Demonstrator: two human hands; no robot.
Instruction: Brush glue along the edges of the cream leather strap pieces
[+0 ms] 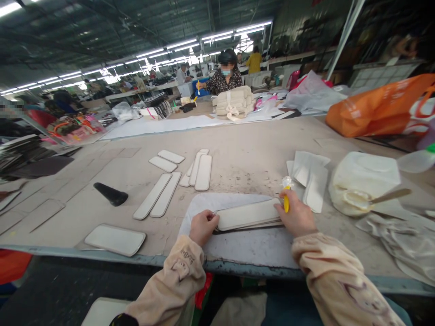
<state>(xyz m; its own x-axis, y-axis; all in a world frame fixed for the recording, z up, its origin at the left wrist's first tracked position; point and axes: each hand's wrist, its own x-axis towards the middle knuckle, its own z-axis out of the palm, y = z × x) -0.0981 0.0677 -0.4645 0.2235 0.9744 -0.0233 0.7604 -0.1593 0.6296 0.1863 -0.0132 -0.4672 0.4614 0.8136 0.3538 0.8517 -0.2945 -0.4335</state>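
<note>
Near the table's front edge, my left hand (204,226) pinches the left end of a long white panel with rounded corners (249,214). The fingers of my right hand (299,216) are at its other end. That hand also grips a yellow-handled brush (287,199), its head coated in something white and pointing up. More panels lie stacked under the top one, on a pale sheet (234,249). Thin white pieces (314,185) are fanned out just beyond my right hand.
Further panels (158,195) lie left of centre, near a black tapered object (111,194). At right stand a cut-open white jug (367,176) with a flat stick in it and an orange bag (377,106). A co-worker (226,74) sits across the table behind a tied bundle (234,102).
</note>
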